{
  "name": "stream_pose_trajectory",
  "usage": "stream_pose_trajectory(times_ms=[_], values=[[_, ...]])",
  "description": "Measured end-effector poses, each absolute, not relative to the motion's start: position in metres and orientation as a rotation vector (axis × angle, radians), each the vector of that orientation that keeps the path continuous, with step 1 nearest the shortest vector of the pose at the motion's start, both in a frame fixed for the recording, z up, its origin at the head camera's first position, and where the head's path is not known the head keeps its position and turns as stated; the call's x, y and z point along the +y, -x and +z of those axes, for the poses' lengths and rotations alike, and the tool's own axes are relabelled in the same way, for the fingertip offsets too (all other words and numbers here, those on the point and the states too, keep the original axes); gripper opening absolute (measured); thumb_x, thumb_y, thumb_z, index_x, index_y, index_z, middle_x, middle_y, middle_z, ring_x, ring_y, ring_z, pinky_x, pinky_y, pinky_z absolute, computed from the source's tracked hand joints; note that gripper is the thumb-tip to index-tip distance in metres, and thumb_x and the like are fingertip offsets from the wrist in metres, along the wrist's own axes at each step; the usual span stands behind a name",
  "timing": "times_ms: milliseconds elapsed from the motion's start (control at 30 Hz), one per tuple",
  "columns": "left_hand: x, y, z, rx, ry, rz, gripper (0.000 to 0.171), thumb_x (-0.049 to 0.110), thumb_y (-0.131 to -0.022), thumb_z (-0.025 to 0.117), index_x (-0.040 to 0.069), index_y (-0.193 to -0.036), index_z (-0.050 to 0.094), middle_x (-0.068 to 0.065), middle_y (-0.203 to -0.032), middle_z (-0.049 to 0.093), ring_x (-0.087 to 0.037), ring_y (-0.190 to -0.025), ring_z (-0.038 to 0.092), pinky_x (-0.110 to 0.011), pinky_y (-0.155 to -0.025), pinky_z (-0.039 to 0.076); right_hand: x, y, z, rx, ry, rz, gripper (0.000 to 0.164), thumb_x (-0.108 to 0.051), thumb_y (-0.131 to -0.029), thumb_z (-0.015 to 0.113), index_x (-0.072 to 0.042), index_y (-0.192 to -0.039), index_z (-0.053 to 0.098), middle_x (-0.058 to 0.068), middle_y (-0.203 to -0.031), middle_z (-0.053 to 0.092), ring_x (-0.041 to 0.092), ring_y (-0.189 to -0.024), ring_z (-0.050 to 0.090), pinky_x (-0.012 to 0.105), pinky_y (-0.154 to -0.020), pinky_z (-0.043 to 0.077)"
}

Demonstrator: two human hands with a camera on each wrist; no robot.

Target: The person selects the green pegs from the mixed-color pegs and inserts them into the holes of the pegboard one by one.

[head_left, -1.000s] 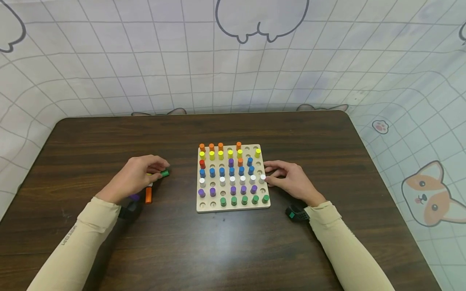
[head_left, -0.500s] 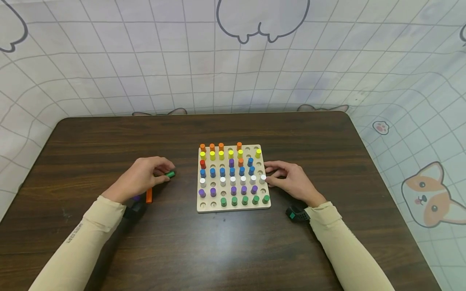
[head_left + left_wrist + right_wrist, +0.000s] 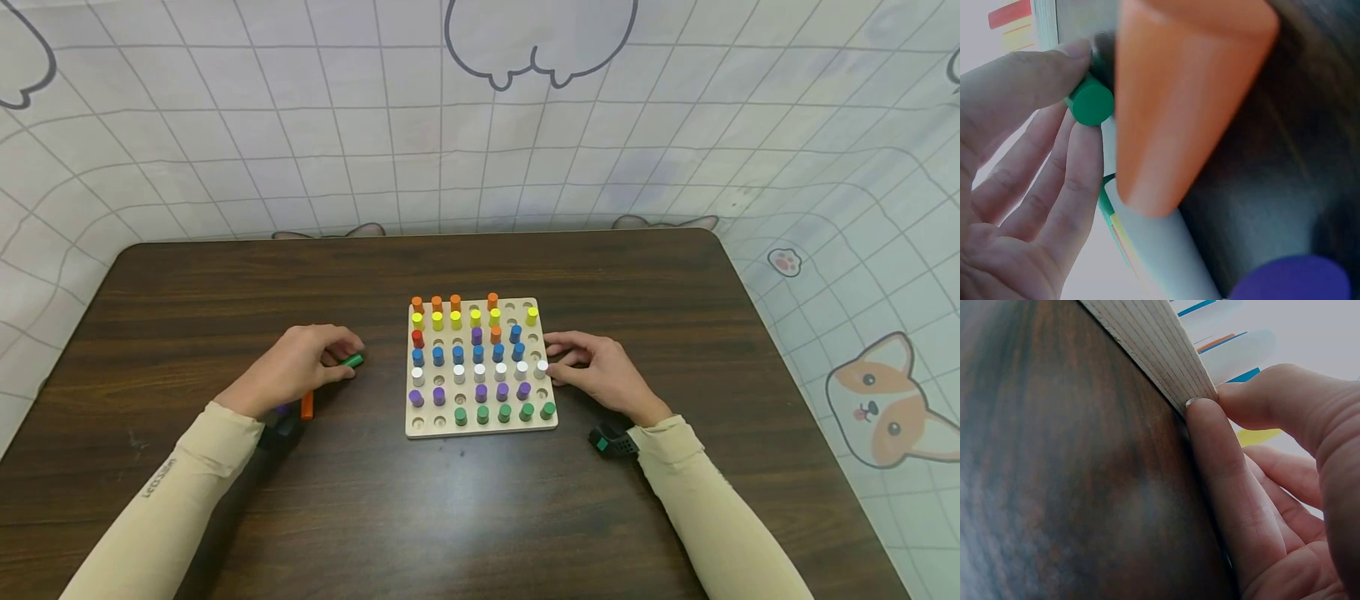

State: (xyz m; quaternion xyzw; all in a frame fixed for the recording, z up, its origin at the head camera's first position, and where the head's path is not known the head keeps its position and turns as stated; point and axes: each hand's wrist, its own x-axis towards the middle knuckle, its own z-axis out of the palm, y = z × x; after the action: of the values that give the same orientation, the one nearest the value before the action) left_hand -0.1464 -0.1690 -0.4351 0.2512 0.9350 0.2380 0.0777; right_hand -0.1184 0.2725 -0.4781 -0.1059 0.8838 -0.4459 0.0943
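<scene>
My left hand (image 3: 300, 358) pinches a green peg (image 3: 353, 361) between thumb and fingers, left of the wooden pegboard (image 3: 429, 430). The left wrist view shows the green peg's round end (image 3: 1092, 103) at the fingertips. An orange peg (image 3: 307, 406) lies by that hand, and a purple peg (image 3: 282, 409) is partly covered by the wrist. On the board, coloured pegs stand upright in rows, with some bare holes. My right hand (image 3: 596, 371) holds the board's right edge by a white peg (image 3: 542, 368); up close, thumb and finger meet the layered wooden edge (image 3: 1154, 350).
The dark wooden table (image 3: 465, 517) extends around the board on all sides. Behind it hangs a white grid-patterned cloth (image 3: 420, 125) with cartoon drawings, which also runs along the right side. A black band (image 3: 611, 440) is on the right wrist.
My left hand has shifted a little right toward the board with the green peg. The yellow and white bits glimpsed under it earlier are now hidden. The right hand stays put.
</scene>
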Motion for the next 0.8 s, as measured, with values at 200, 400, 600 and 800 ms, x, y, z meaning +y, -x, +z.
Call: stream_pose_trajectory(times_ms=[200, 400, 600, 800], values=[[-0.1690, 0.1492, -0.4366, 2.813, -0.793, 0.672, 0.029, 0.010, -0.084, 0.085, 0.007, -0.112, 0.075, -0.004, -0.099, 0.077, -0.013, -0.084, 0.069, -0.038, -0.079, 0.064, 0.2723, 0.1184, -0.4773, 2.622, 0.315, -1.321, 0.048, -0.025, -0.095, 0.075, -0.015, -0.140, 0.063, 0.007, -0.122, 0.075, 0.011, -0.093, 0.075, 0.021, -0.080, 0.056], [-0.1689, 0.1510, -0.4366, 2.809, -0.810, 0.629, 0.027, 0.015, -0.083, 0.087, 0.009, -0.107, 0.076, 0.001, -0.090, 0.075, -0.009, -0.079, 0.065, -0.031, -0.075, 0.061, 0.2725, 0.1183, -0.4780, 2.620, 0.321, -1.325, 0.048, -0.025, -0.095, 0.075, -0.016, -0.140, 0.063, 0.006, -0.122, 0.075, 0.011, -0.093, 0.076, 0.022, -0.080, 0.056], [-0.1686, 0.1521, -0.4362, 2.790, -0.809, 0.601, 0.026, 0.017, -0.086, 0.085, 0.009, -0.108, 0.076, 0.003, -0.086, 0.073, -0.008, -0.077, 0.062, -0.027, -0.071, 0.056, 0.2725, 0.1183, -0.4783, 2.623, 0.315, -1.318, 0.048, -0.026, -0.095, 0.076, -0.017, -0.140, 0.064, 0.006, -0.122, 0.075, 0.011, -0.092, 0.075, 0.023, -0.080, 0.056], [-0.1680, 0.1518, -0.4383, 2.804, -0.811, 0.606, 0.023, 0.017, -0.087, 0.083, 0.009, -0.108, 0.075, 0.003, -0.085, 0.072, -0.008, -0.077, 0.063, -0.026, -0.070, 0.055, 0.2727, 0.1184, -0.4785, 2.625, 0.316, -1.318, 0.048, -0.026, -0.095, 0.076, -0.016, -0.140, 0.064, 0.006, -0.122, 0.075, 0.011, -0.092, 0.075, 0.023, -0.081, 0.056]])
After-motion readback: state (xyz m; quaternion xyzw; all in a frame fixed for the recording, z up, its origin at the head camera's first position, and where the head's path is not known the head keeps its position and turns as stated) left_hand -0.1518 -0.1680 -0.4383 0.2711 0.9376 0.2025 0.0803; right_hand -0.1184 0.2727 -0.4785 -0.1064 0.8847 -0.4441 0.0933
